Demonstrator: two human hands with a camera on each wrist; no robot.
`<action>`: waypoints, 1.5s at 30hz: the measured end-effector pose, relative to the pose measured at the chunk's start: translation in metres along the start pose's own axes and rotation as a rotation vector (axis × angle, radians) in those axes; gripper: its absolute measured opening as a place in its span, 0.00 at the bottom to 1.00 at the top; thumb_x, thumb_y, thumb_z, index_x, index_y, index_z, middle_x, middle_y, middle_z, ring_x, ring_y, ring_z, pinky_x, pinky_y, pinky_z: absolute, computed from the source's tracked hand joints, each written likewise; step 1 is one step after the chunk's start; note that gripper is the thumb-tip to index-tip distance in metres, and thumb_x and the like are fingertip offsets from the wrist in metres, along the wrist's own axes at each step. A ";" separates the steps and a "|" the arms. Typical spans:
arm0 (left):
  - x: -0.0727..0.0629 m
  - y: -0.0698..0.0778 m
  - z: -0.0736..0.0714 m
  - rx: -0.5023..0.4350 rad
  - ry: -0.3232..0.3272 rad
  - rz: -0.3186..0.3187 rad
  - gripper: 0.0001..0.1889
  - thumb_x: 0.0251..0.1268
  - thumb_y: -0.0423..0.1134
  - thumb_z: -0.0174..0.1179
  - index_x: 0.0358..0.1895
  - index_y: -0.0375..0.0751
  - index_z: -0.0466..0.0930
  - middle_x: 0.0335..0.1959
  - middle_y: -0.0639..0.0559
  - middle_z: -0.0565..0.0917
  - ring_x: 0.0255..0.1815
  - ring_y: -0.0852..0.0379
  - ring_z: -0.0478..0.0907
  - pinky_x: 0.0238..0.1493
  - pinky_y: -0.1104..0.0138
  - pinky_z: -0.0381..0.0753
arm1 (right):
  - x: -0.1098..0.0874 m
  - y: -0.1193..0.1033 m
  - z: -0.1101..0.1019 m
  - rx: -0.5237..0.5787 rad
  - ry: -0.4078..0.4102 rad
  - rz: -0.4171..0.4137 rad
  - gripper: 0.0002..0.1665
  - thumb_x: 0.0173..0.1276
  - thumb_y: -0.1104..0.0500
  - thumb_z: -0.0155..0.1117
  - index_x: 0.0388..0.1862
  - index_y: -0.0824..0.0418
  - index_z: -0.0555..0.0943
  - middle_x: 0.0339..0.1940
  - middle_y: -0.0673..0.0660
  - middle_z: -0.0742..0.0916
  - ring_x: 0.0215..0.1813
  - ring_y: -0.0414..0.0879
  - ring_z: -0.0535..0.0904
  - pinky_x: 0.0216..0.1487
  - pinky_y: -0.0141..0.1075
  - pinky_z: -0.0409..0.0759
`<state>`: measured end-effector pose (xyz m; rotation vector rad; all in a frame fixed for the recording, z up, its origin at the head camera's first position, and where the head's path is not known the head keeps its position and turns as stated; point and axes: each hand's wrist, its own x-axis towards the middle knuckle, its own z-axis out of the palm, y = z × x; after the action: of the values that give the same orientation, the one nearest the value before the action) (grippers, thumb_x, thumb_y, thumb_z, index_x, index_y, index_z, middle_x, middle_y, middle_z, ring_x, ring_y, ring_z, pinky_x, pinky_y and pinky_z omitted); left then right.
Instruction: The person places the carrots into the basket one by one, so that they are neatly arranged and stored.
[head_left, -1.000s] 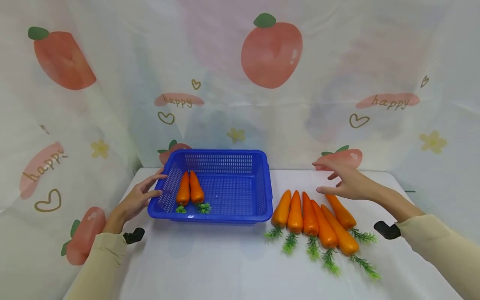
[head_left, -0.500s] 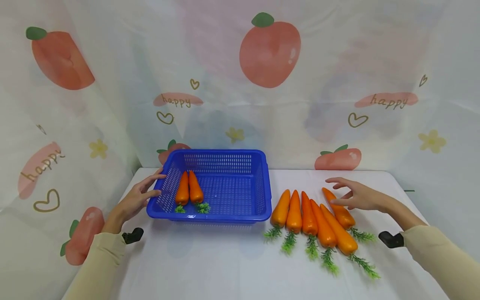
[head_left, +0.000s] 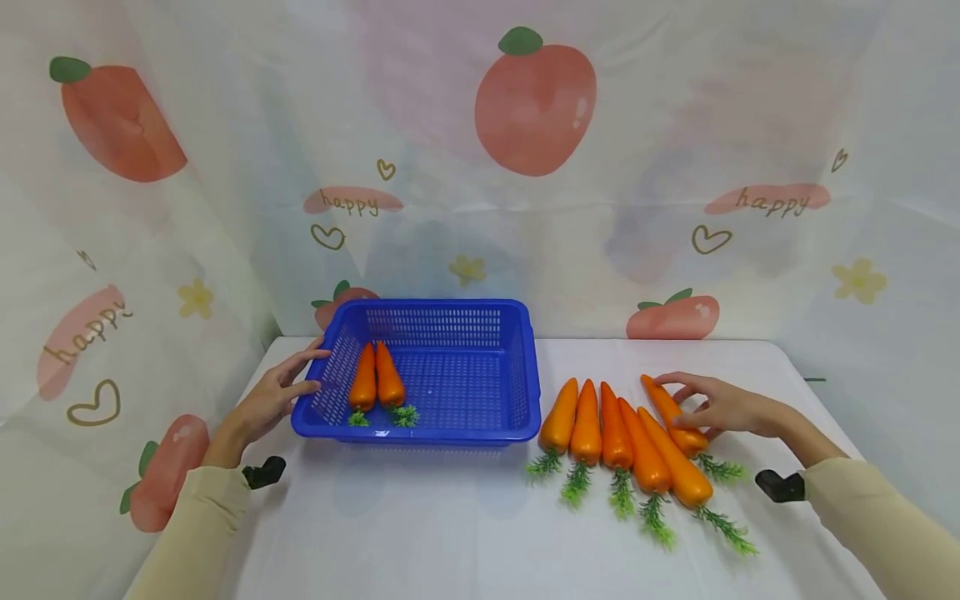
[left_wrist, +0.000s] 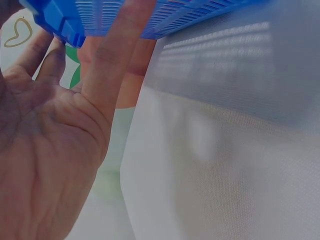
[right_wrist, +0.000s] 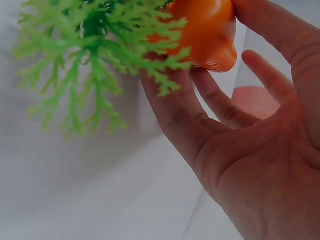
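Note:
A blue plastic basket stands on the white table, with two carrots with short green tops lying at its left side. My left hand rests its fairly straight fingers and thumb on the basket's left rim; its palm shows in the left wrist view. At the right, my right hand has its thumb and fingers curled round the outermost carrot, which lies on the table. In the right wrist view, fingers touch the carrot's thick end, and its leafy top hangs in front.
Several more carrots lie fanned out between the basket and my right hand, tips pointing away, green tops towards me. A printed cloth backdrop rises behind the white tabletop and along its sides.
My right hand has come down and to the right, from above the carrots onto the outermost one, its fingers closing around it. The left hand stays on the basket rim.

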<state>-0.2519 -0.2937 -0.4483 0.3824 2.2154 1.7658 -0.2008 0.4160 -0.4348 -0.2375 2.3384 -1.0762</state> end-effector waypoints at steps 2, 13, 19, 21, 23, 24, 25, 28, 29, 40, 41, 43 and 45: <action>-0.001 0.000 0.000 -0.001 -0.001 0.000 0.30 0.78 0.37 0.57 0.79 0.44 0.61 0.86 0.55 0.41 0.83 0.31 0.40 0.59 0.37 0.77 | 0.001 0.001 0.000 -0.004 -0.002 0.001 0.44 0.71 0.56 0.70 0.80 0.59 0.59 0.66 0.77 0.71 0.49 0.56 0.81 0.44 0.48 0.88; 0.000 -0.001 -0.001 -0.005 -0.003 0.003 0.30 0.78 0.37 0.56 0.79 0.44 0.62 0.86 0.56 0.41 0.82 0.30 0.39 0.59 0.39 0.79 | 0.002 0.003 0.002 0.002 0.004 0.012 0.44 0.71 0.58 0.69 0.80 0.61 0.60 0.64 0.75 0.74 0.47 0.55 0.82 0.43 0.48 0.89; 0.001 -0.002 -0.002 -0.013 -0.009 0.007 0.30 0.78 0.37 0.57 0.79 0.45 0.62 0.86 0.57 0.41 0.83 0.31 0.40 0.59 0.40 0.79 | 0.001 0.002 0.001 0.006 0.000 0.006 0.43 0.72 0.58 0.69 0.80 0.61 0.60 0.63 0.75 0.74 0.47 0.55 0.82 0.43 0.48 0.89; 0.001 -0.002 -0.002 -0.014 -0.010 0.008 0.30 0.78 0.37 0.57 0.79 0.45 0.62 0.86 0.57 0.41 0.83 0.32 0.40 0.60 0.40 0.79 | 0.001 0.002 0.001 0.008 -0.002 0.005 0.43 0.72 0.58 0.69 0.80 0.62 0.60 0.63 0.75 0.75 0.47 0.55 0.82 0.43 0.48 0.89; 0.001 -0.002 -0.002 -0.013 -0.012 0.009 0.30 0.78 0.37 0.56 0.79 0.45 0.62 0.86 0.56 0.41 0.83 0.32 0.39 0.60 0.39 0.78 | 0.001 0.001 0.001 0.009 -0.001 0.005 0.43 0.72 0.58 0.69 0.80 0.62 0.60 0.63 0.75 0.75 0.47 0.55 0.82 0.43 0.48 0.89; 0.001 -0.002 -0.002 -0.014 -0.011 0.007 0.30 0.78 0.38 0.57 0.79 0.45 0.62 0.86 0.56 0.41 0.83 0.32 0.39 0.60 0.39 0.78 | 0.002 0.001 0.001 0.011 -0.001 0.007 0.43 0.72 0.58 0.69 0.80 0.62 0.60 0.63 0.75 0.75 0.47 0.55 0.82 0.43 0.49 0.89; 0.001 -0.002 -0.002 -0.013 -0.012 0.007 0.30 0.78 0.38 0.57 0.79 0.45 0.62 0.86 0.56 0.41 0.83 0.32 0.39 0.60 0.39 0.78 | 0.002 0.001 0.001 0.013 -0.001 0.007 0.43 0.72 0.59 0.69 0.80 0.62 0.60 0.63 0.75 0.75 0.47 0.55 0.82 0.42 0.49 0.89; 0.001 -0.002 -0.002 -0.019 -0.013 0.006 0.30 0.78 0.37 0.57 0.79 0.45 0.61 0.86 0.57 0.41 0.83 0.32 0.40 0.60 0.40 0.79 | 0.002 0.001 0.001 0.023 0.001 0.014 0.43 0.72 0.59 0.68 0.80 0.62 0.60 0.63 0.75 0.75 0.47 0.56 0.83 0.42 0.50 0.89; 0.001 -0.002 -0.002 -0.021 -0.015 0.006 0.30 0.78 0.37 0.57 0.79 0.45 0.61 0.86 0.57 0.40 0.83 0.32 0.40 0.59 0.40 0.79 | 0.002 0.001 0.002 0.025 0.002 0.016 0.43 0.72 0.59 0.69 0.80 0.62 0.60 0.63 0.75 0.75 0.47 0.56 0.83 0.42 0.50 0.89; 0.001 0.004 0.000 0.011 -0.008 -0.004 0.30 0.78 0.37 0.57 0.79 0.45 0.61 0.86 0.55 0.40 0.83 0.31 0.39 0.60 0.32 0.73 | 0.001 -0.005 -0.002 0.006 -0.026 -0.019 0.42 0.72 0.58 0.68 0.80 0.63 0.61 0.60 0.73 0.77 0.45 0.56 0.83 0.38 0.50 0.89; 0.001 0.004 0.000 0.012 -0.007 -0.007 0.30 0.78 0.37 0.57 0.79 0.45 0.61 0.86 0.55 0.40 0.82 0.30 0.40 0.60 0.32 0.74 | 0.001 -0.006 -0.002 0.008 -0.034 -0.022 0.42 0.72 0.59 0.68 0.80 0.63 0.61 0.60 0.73 0.77 0.46 0.56 0.83 0.37 0.50 0.89; 0.000 0.004 0.001 0.010 -0.004 -0.013 0.31 0.78 0.37 0.57 0.79 0.45 0.61 0.86 0.54 0.40 0.82 0.29 0.41 0.60 0.33 0.75 | 0.001 -0.007 -0.002 0.006 -0.048 -0.030 0.42 0.73 0.59 0.68 0.80 0.64 0.61 0.60 0.73 0.77 0.46 0.56 0.83 0.37 0.50 0.89; -0.001 0.004 0.001 0.006 -0.005 -0.011 0.31 0.78 0.37 0.57 0.79 0.44 0.61 0.86 0.54 0.40 0.82 0.29 0.41 0.59 0.34 0.76 | 0.001 -0.009 -0.003 -0.002 -0.056 -0.036 0.42 0.73 0.59 0.68 0.80 0.64 0.61 0.60 0.73 0.77 0.46 0.55 0.83 0.37 0.50 0.89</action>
<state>-0.2503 -0.2926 -0.4447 0.3749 2.2157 1.7519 -0.2037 0.4122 -0.4269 -0.3079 2.2934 -1.0714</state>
